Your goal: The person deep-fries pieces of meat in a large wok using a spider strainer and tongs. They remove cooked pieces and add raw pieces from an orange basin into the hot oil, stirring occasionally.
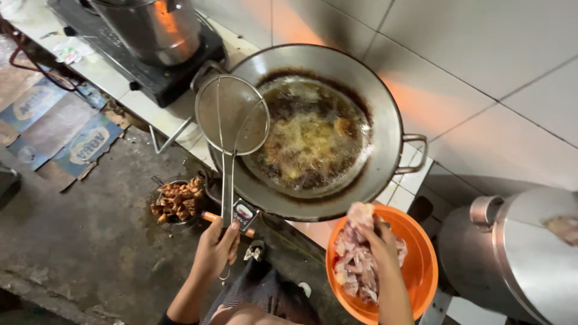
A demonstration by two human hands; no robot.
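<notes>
My left hand (215, 248) grips the metal handle of a round wire-mesh skimmer (232, 114), whose basket hangs over the left rim of a large steel wok (385, 120) filled with bubbling brown oil. My right hand (379, 238) holds up a pale pink piece of raw meat (361, 215) above an orange plastic bowl (424, 265) that holds several more raw pieces. The bowl sits below the wok, near my body.
A steel pot (158, 27) stands on a black stove at top left. A bowl of fried brown pieces (177, 200) sits low at the left. A big lidded steel pot (524, 253) is at the right. White tiled wall behind; concrete floor at left.
</notes>
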